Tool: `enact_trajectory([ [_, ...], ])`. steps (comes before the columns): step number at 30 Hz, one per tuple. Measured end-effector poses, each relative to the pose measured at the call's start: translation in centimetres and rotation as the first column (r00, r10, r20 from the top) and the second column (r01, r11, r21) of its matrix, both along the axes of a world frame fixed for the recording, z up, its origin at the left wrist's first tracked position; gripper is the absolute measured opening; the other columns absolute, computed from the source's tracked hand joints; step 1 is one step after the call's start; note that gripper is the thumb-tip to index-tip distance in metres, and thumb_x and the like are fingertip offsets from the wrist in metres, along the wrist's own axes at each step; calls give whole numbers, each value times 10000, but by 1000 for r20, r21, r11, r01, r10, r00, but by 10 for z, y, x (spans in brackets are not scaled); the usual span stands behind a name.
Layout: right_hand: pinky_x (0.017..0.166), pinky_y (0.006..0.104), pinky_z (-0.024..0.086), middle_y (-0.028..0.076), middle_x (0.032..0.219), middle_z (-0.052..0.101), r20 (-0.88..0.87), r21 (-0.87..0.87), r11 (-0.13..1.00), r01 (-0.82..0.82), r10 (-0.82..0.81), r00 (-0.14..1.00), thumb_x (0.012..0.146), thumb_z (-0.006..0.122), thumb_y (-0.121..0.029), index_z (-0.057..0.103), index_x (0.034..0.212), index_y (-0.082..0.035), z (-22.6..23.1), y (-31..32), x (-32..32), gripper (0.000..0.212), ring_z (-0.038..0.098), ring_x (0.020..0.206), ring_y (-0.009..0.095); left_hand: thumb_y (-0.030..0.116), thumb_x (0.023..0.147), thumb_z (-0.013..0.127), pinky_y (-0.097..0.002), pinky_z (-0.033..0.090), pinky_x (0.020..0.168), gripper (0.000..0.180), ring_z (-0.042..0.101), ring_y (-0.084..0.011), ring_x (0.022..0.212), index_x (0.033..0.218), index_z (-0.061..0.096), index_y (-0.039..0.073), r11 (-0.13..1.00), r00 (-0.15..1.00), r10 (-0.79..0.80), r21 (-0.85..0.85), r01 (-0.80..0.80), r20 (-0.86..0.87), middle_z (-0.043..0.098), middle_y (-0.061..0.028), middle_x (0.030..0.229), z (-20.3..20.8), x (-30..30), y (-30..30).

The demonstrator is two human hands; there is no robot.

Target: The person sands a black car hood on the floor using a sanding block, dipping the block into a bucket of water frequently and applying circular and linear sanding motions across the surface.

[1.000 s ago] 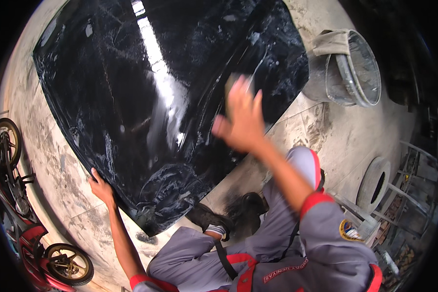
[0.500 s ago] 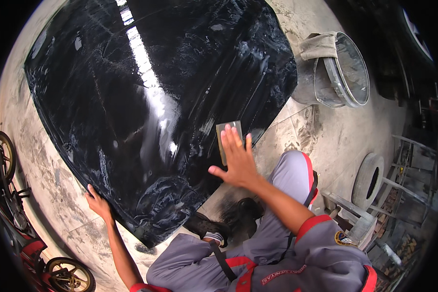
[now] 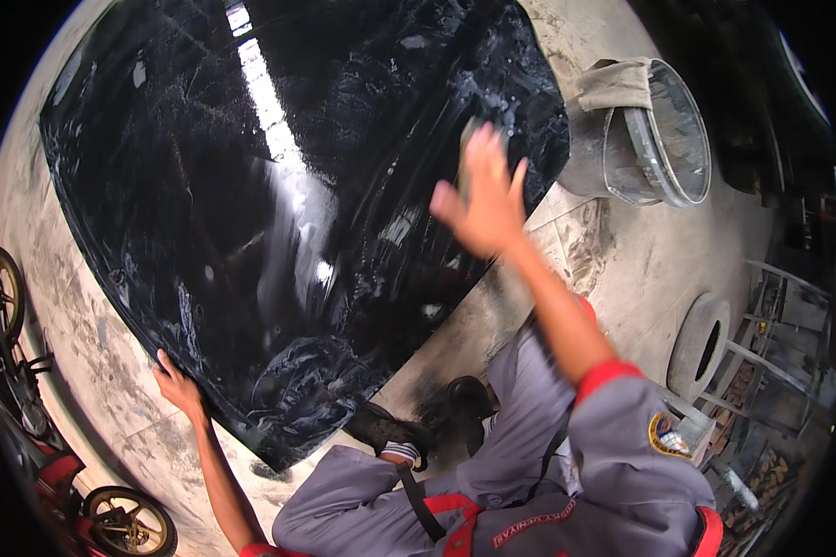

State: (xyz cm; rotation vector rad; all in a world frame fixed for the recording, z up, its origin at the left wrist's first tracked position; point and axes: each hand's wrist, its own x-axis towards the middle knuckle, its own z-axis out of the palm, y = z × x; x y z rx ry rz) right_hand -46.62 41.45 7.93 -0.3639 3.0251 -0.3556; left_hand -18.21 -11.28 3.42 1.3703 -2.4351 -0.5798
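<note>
A large glossy black panel, which looks like a car hood (image 3: 223, 213), lies in front of me, smeared with wet whitish residue. My right hand (image 3: 486, 200), blurred by motion, presses a flat rectangular sanding pad (image 3: 465, 153) on the hood's right side. The fingers lie stretched along the pad and the thumb sticks out to the left; most of the pad is hidden under them. At the hood's near left edge my left hand (image 3: 182, 390) grips the rim, some of its fingers partly hidden.
A grey bucket (image 3: 613, 158) with a cloth (image 3: 613, 85) over its rim stands right of the hood. Farther right are a tire (image 3: 699, 345) and a metal frame (image 3: 771, 348). Motorcycles (image 3: 56, 469) stand along the left. My legs (image 3: 348, 497) are folded close to the hood's near corner.
My right hand has slid the sanding pad away from me and slightly right across the hood. My left hand stays at the rim.
</note>
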Motion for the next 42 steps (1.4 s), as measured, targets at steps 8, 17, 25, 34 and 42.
enact_trajectory([
  [8,1195,702,-33,253,1708,68,162,-74,992,-104,115,980,879,478,-808,176,1593,104,-24,-17,104,1196,46,1597,366,556,1058,500,-467,475,787,659,589,-392,782,990,612,-90,998,1000,21,-58,-22,-21,655,-261,856,-3,6,3],
  [17,1230,657,25,234,1715,43,-87,-91,994,59,-67,994,970,417,-719,100,1617,66,-18,18,-57,1066,24,1600,346,531,1067,492,-490,458,788,621,570,-423,794,997,603,-76,1000,1000,17,15,-18,16,643,-283,879,-6,-7,2],
  [25,1222,678,29,200,1721,80,18,-88,993,84,-83,996,979,418,-705,142,1626,24,-5,64,-109,1014,80,1598,333,556,1063,485,-468,436,752,666,506,-350,729,911,596,-82,999,999,-5,-51,3,-36,586,-215,783,-5,-6,0],
  [34,1214,682,-3,242,1699,148,-10,-125,989,-75,74,997,945,406,-756,227,1593,73,-18,26,70,1068,130,1586,365,600,1052,474,-460,415,714,715,459,-314,686,831,573,-73,996,1000,21,-92,-20,15,527,-163,716,2,8,-12],
  [42,1194,714,-5,251,1701,124,-83,-166,981,101,-116,990,939,471,-732,185,1599,83,-26,36,31,1087,89,1593,362,580,1050,500,-463,442,785,695,507,-341,757,931,631,-92,995,998,31,-92,-26,58,609,-214,812,2,9,-12],
])
